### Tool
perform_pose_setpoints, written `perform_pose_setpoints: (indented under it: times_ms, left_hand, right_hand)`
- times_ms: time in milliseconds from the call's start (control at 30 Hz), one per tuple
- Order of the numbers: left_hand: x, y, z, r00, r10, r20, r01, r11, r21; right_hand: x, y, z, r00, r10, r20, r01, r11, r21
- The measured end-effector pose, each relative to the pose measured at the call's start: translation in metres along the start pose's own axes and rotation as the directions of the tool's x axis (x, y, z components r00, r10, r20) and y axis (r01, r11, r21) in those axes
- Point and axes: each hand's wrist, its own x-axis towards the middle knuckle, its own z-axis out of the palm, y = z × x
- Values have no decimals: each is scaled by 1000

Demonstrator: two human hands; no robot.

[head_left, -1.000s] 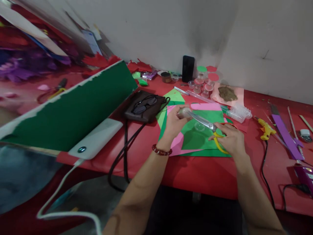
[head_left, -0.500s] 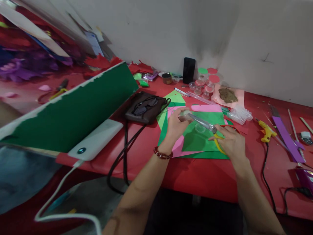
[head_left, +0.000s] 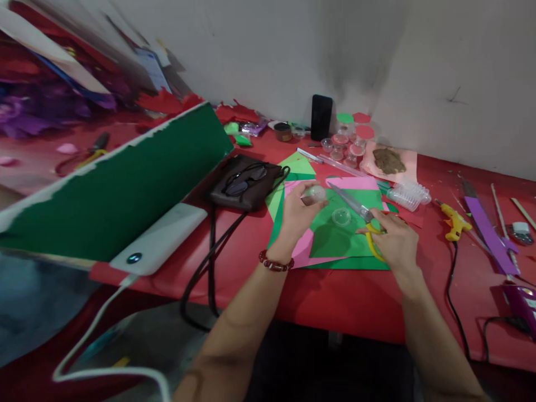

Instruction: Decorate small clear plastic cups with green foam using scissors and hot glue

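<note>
My left hand (head_left: 298, 209) grips a small clear plastic cup (head_left: 317, 193) between thumb and fingers, above the layered paper. In my right hand (head_left: 393, 237) is a pair of scissors (head_left: 354, 202) with yellow on its handles. Its blades point up and left, a little apart from the cup, and look closed together. Beneath both hands lie green paper sheets (head_left: 335, 243) with pink paper (head_left: 302, 248) among them. A round clear plastic piece (head_left: 341, 216) rests on the green sheet between my hands.
A dark pouch with sunglasses (head_left: 245, 181), a white power bank (head_left: 161, 240) and a green board (head_left: 125, 178) stand to the left. Behind are a phone (head_left: 321, 117) and several small cups (head_left: 345, 142). On the right lie a yellow glue gun (head_left: 455, 222) and purple strip (head_left: 488, 231).
The scissors' tip has moved away from the cup, to its right, and the blades have come down slightly. The cup stays in my left hand. The view has shifted a little.
</note>
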Motion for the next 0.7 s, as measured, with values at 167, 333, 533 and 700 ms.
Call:
perform_pose_setpoints:
  times_ms: [167,333,533,700]
  left_hand:
    - [0,2,2,1000,-10,-30,9,1000,-28]
    - [1,0,1,1000,19,-9,-19,999,-36]
    - [0,2,-2,982,176,-63,-166,977,137]
    - [0,3,-3,959,272,-78,-246,938,243]
  right_hand:
    - [2,1,-7,999,-27,-27,27,1000,15]
    - [3,0,-9,999,-28,18,28,999,23]
    - [2,4,-8,994,4,105,-13,996,92]
    - [2,5,-8,990,10,141,-31,988,149]
